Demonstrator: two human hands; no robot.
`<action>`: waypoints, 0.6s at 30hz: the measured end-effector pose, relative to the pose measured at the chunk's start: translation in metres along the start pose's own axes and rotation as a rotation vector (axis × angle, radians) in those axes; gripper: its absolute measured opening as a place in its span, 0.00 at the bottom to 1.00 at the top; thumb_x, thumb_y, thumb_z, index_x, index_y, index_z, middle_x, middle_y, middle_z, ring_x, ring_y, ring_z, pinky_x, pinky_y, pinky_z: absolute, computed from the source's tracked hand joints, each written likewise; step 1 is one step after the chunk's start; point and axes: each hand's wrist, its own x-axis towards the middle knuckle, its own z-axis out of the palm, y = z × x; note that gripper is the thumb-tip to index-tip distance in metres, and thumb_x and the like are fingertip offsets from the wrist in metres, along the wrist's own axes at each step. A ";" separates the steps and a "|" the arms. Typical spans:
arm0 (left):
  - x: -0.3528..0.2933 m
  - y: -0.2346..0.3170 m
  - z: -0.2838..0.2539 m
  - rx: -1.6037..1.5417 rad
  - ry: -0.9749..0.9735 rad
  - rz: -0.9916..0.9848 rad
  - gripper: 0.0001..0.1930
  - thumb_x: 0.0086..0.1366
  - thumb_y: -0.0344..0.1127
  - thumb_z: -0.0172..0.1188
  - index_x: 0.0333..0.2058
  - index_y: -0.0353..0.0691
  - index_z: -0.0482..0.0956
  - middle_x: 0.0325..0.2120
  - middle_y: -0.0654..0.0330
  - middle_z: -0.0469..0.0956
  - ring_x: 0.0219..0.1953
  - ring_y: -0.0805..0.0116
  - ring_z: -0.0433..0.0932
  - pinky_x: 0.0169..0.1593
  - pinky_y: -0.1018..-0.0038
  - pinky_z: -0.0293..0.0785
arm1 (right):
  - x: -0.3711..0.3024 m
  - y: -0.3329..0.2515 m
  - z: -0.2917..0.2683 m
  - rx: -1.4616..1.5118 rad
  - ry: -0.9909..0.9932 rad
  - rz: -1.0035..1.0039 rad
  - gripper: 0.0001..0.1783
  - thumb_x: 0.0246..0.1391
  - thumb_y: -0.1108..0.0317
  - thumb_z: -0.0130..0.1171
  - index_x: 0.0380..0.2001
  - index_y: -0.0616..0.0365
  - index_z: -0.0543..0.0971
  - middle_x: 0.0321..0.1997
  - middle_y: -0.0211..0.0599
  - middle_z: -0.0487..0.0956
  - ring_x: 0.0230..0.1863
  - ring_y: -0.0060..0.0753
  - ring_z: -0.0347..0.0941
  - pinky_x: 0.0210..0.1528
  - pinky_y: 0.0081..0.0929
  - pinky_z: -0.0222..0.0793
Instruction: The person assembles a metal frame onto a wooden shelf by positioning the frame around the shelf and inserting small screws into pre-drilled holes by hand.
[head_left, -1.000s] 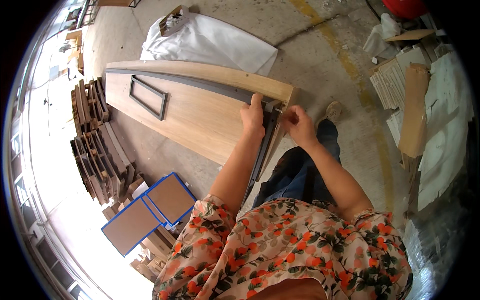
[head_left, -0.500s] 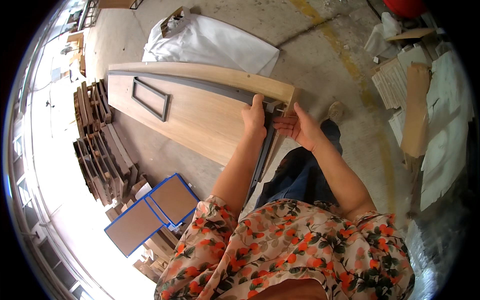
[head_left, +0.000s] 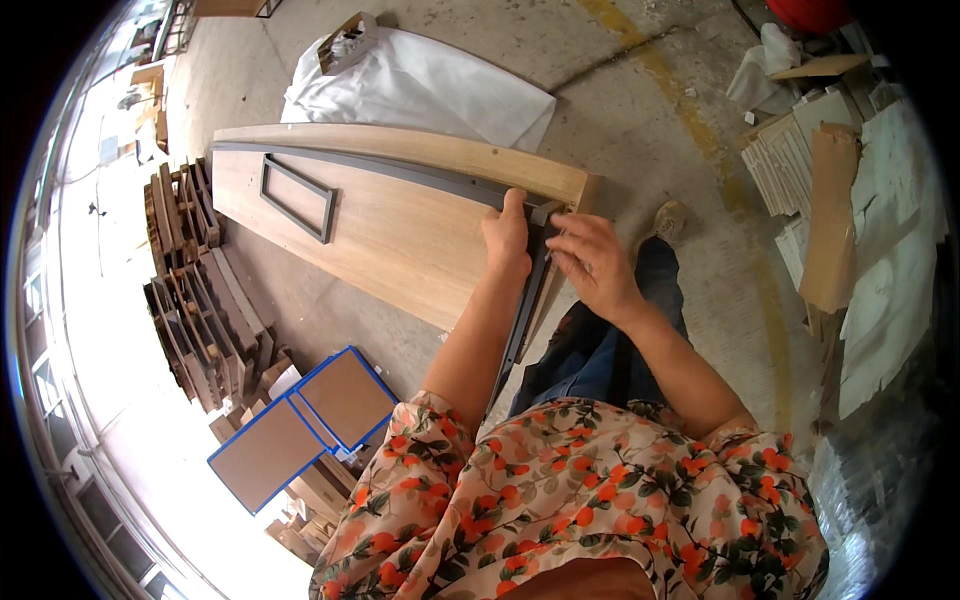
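Note:
My left hand (head_left: 508, 238) is closed round the corner of a dark grey metal frame (head_left: 420, 177), its thumb lying on top of the bar. One bar of that frame runs along a light wood panel (head_left: 390, 235); another comes back toward my body. Just right of the corner, my right hand (head_left: 598, 268) has its fingers curled together at the frame's end, beside the end of a wood board (head_left: 540, 172). Whatever its fingertips pinch is too small to make out. A small rectangular grey metal frame (head_left: 328, 215) lies flat on the panel.
Beyond the board, white sheeting (head_left: 440, 85) covers something on the concrete floor, with a small open box (head_left: 345, 45) on it. Stacked wooden pieces (head_left: 200, 320) and blue-edged brown panels (head_left: 270, 455) stand at left. Cardboard (head_left: 832, 215) and stacked sheets (head_left: 778, 165) lie at right.
My right hand has turned from palm up with fingers extended to back up with fingers curled in at the frame's corner. My left hand keeps its hold.

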 end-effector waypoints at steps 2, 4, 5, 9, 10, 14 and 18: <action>-0.003 0.002 0.001 -0.016 -0.020 -0.024 0.16 0.47 0.37 0.52 0.27 0.26 0.67 0.24 0.57 0.69 0.24 0.70 0.68 0.26 0.76 0.66 | -0.010 -0.003 0.003 -0.020 0.042 0.062 0.07 0.39 0.77 0.55 0.27 0.59 0.74 0.39 0.41 0.70 0.38 0.36 0.66 0.37 0.25 0.64; -0.003 0.002 0.003 -0.015 -0.014 -0.020 0.16 0.47 0.37 0.52 0.27 0.26 0.68 0.24 0.57 0.69 0.23 0.70 0.68 0.26 0.76 0.66 | -0.023 0.011 0.013 -0.043 0.092 0.125 0.06 0.40 0.77 0.54 0.26 0.60 0.75 0.40 0.42 0.70 0.37 0.36 0.67 0.35 0.25 0.65; -0.004 0.002 0.004 -0.012 -0.010 -0.016 0.16 0.47 0.37 0.52 0.28 0.26 0.68 0.24 0.57 0.69 0.23 0.70 0.68 0.26 0.76 0.66 | -0.032 0.030 0.021 0.108 0.068 0.216 0.06 0.41 0.77 0.54 0.27 0.61 0.75 0.40 0.42 0.69 0.34 0.35 0.68 0.33 0.24 0.65; -0.004 0.003 0.003 0.032 -0.018 -0.019 0.17 0.47 0.37 0.52 0.29 0.26 0.68 0.24 0.57 0.69 0.24 0.70 0.68 0.27 0.77 0.66 | -0.016 0.049 0.022 0.271 0.036 0.339 0.06 0.43 0.76 0.52 0.28 0.65 0.74 0.40 0.45 0.68 0.28 0.35 0.69 0.29 0.22 0.65; -0.001 0.002 0.001 0.041 -0.004 -0.023 0.17 0.47 0.37 0.52 0.29 0.26 0.68 0.24 0.57 0.69 0.24 0.70 0.68 0.27 0.77 0.65 | -0.010 0.042 0.018 0.228 0.055 0.340 0.07 0.43 0.77 0.51 0.29 0.67 0.73 0.41 0.45 0.67 0.31 0.35 0.69 0.30 0.22 0.65; -0.001 0.002 0.003 0.036 0.000 -0.033 0.17 0.47 0.37 0.52 0.29 0.26 0.68 0.25 0.57 0.69 0.25 0.71 0.68 0.28 0.77 0.65 | -0.010 0.041 0.019 0.175 0.086 0.312 0.09 0.45 0.75 0.50 0.32 0.68 0.72 0.42 0.40 0.66 0.36 0.30 0.66 0.34 0.22 0.63; -0.003 0.002 0.002 0.027 0.022 -0.001 0.15 0.46 0.39 0.53 0.25 0.28 0.68 0.16 0.60 0.68 0.15 0.72 0.66 0.18 0.77 0.63 | 0.000 0.015 0.014 0.948 0.122 0.858 0.13 0.47 0.69 0.50 0.37 0.63 0.71 0.45 0.31 0.64 0.40 0.20 0.61 0.38 0.19 0.60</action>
